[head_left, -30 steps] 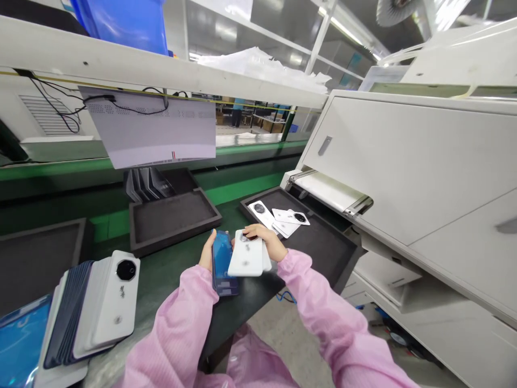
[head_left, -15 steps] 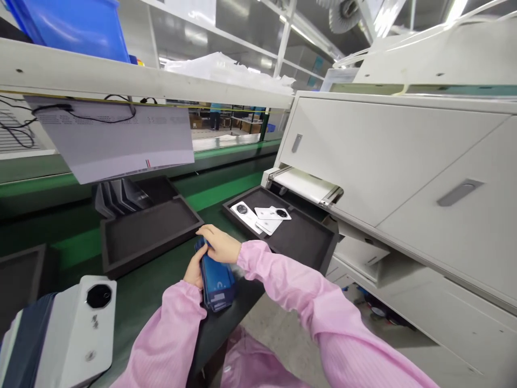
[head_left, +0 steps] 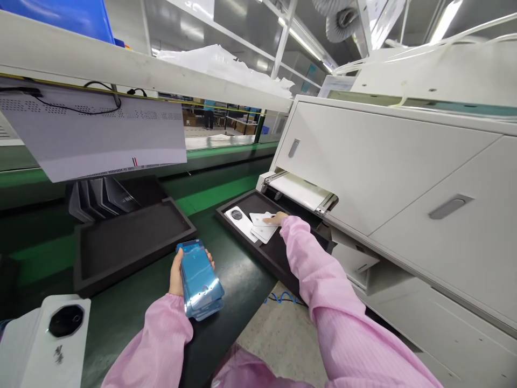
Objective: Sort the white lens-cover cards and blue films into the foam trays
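My left hand (head_left: 176,272) is wrapped around a stack of blue phone panels (head_left: 200,277), thumb on one edge and fingertips on the other. The top panel is glossy and reflects light. My right hand (head_left: 278,219) reaches into a black foam tray (head_left: 283,264), its fingers closed on a white phone back cover (head_left: 258,218). Below that cover lies another white cover (head_left: 264,234). A third, with a round dark camera ring (head_left: 236,215), rests at the tray's left side. My right thumb and fingers partly hide the cover they hold.
At the left stands another black foam tray (head_left: 133,242) with dark folded dividers (head_left: 100,196) behind it. White covers (head_left: 44,345) stand stacked at the lower left. A white machine (head_left: 363,161) with a short conveyor belt (head_left: 301,189) borders the right tray. A shelf (head_left: 161,75) crosses above.
My right hand has left the blue stack and moved right to the white covers in the tray. My left hand keeps the stack, now tilted with its bright blue face up.
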Demonstrator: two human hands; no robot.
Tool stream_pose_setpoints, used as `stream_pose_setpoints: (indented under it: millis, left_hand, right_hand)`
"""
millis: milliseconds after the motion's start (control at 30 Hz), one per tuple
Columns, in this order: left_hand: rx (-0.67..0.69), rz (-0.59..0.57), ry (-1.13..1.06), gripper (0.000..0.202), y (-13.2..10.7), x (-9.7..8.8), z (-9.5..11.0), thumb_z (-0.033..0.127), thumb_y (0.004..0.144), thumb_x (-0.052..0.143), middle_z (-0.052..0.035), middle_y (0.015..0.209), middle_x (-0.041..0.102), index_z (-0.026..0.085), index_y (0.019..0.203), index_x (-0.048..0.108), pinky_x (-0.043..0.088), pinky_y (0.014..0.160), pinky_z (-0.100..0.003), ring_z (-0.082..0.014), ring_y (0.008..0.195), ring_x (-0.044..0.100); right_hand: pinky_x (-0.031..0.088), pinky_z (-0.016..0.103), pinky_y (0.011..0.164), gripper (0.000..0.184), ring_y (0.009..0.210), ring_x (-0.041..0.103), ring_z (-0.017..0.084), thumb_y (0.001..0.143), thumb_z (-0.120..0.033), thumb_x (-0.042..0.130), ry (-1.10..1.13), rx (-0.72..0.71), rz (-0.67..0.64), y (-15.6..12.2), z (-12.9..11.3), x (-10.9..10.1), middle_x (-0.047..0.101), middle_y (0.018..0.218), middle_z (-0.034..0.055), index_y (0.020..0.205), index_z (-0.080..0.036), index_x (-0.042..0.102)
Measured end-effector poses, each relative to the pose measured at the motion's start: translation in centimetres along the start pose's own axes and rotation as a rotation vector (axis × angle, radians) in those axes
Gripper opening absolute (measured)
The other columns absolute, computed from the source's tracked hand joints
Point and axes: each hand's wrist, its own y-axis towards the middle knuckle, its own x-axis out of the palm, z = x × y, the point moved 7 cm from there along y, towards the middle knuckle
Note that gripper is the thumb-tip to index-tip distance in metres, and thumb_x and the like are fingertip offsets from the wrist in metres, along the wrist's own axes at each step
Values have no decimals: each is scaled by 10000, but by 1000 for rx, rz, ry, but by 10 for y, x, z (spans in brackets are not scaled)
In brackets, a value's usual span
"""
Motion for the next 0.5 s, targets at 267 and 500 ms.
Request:
stream_pose_setpoints:
  millis: [267,500]
  left_hand:
    - [-28,57,-19,517,7,-5,-1,479,812,476,-166,868,687,50,1084,572,537,758,-407,-262,790,671]
    - [-16,49,-25,578,8,-5,-1,527,816,454,-170,867,680,34,1098,562,537,762,-394,-258,788,669]
  right_hand:
    - [453,340,846,901,1107,531,311,369,-407,861,-41,-49,-149,25,2,19,553,1199,170,1148,-100,528]
    - [485,291,711,557,779,640,187,471,-395,823,13,-77,-269,29,9,16,682,842,68,896,-89,633]
